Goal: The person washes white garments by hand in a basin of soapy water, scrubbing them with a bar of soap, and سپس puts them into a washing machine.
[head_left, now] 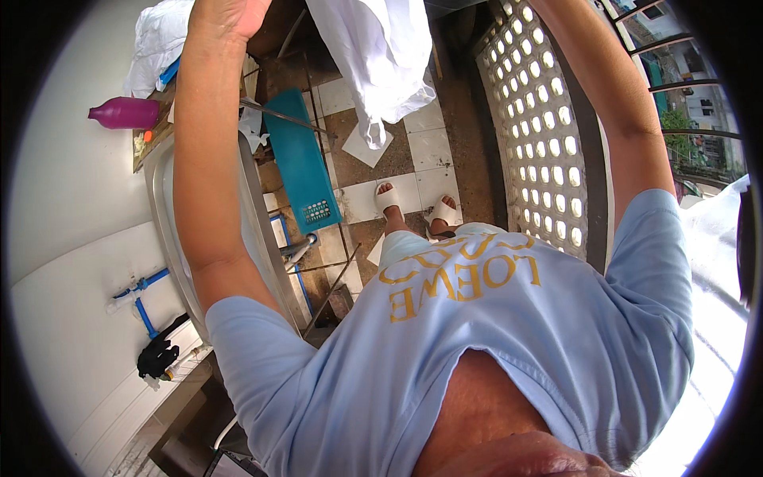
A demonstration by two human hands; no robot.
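While white cloth (381,63) hangs far centre, apparently being held up and next needing steady support, the left hand (238,16) is cropped, its grip impossible to tell; the right hand is out of view.

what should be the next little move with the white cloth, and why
I'd probably smooth out the lower end of the white cloth: it hangs creased, narrowing to a bunched tip. The left hand is cut off by the top edge and the right hand is out of view, so I can't tell whether either holds it.
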